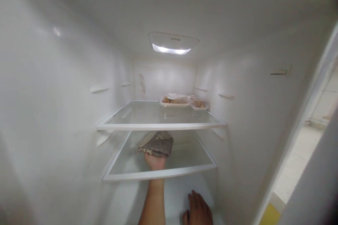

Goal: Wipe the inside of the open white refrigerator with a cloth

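Seen through the glass of the lower refrigerator shelf (163, 173), my left hand (155, 162) grips a folded grey-brown cloth (158, 145) with a pale pattern. The forearm passes behind and below the shelf's white front edge. The cloth hides most of the fingers, and I cannot tell whether it touches the underside of the glass. At the bottom of the view, my right hand (198, 210) is open and holds nothing, back upward, with its fingers slightly bent. It lies over the white surface (174, 197) below the shelf.
The upper glass shelf (161, 126) carries two wrapped food trays (174, 100) (198, 104) at the back right. A lit lamp (173, 44) is on the ceiling. Support ledges (99, 89) stick out from the side walls. The refrigerator's edge (298, 126) stands at right, with floor beyond.
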Tool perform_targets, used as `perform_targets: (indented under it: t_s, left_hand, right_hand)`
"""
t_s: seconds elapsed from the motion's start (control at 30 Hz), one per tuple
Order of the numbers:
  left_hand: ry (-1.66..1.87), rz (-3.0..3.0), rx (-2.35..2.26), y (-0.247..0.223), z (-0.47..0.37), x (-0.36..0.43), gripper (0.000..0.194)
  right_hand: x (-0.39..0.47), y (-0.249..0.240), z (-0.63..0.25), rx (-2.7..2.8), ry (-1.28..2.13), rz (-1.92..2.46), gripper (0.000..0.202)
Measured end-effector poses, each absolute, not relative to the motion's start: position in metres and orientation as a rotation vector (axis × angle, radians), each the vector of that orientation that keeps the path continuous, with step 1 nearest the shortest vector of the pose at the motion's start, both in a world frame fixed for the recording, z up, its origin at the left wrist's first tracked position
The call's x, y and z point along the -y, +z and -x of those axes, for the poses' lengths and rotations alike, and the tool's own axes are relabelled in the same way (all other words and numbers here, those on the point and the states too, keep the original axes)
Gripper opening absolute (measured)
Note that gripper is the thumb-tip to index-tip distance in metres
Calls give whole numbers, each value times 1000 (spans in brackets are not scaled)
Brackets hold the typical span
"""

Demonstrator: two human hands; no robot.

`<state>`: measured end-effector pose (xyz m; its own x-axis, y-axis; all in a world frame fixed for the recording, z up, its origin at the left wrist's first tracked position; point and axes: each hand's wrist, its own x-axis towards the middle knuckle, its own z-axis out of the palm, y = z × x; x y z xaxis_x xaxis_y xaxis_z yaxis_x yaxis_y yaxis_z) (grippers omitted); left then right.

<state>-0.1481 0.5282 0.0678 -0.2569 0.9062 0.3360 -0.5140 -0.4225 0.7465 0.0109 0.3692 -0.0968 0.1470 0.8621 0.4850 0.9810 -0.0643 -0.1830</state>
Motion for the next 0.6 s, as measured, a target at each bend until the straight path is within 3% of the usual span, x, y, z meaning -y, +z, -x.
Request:
perform_targets:
  t_s: [0.23,0.6]
  left_hand:
    - [2056,-802,-807,57,216,-486,68]
    - [1893,-589,-421,27,207,-415,57]
  right_hand:
    - [-364,-88,-8,1747,-297,1946,43]
    - [-361,-81,-5,1793,-202,1959,44]
